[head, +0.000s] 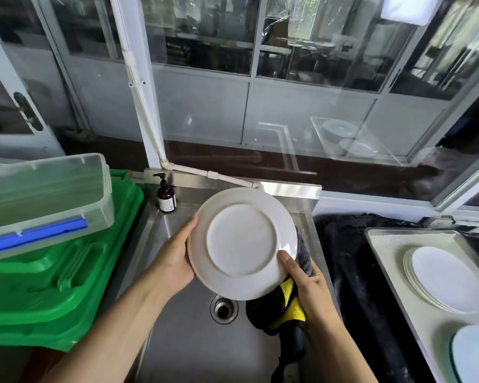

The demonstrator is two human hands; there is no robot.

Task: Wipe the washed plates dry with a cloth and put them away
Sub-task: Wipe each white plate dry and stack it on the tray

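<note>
A white plate [242,243] is held tilted above the steel sink [194,341], its underside facing me. My left hand [174,261] grips its left rim. My right hand [304,286] holds the lower right rim together with a dark grey and yellow cloth [289,305], which hangs behind and below the plate. On a metal tray [385,244] at the right lies a stack of white plates [443,277], and another pale plate [476,355] sits at its near corner.
A brown pump bottle [166,197] stands at the sink's back left corner. Green plastic bins [53,277] with a clear lidded box [39,200] on top fill the left side. A black cloth [351,258] covers the counter between sink and tray. Glass windows rise behind.
</note>
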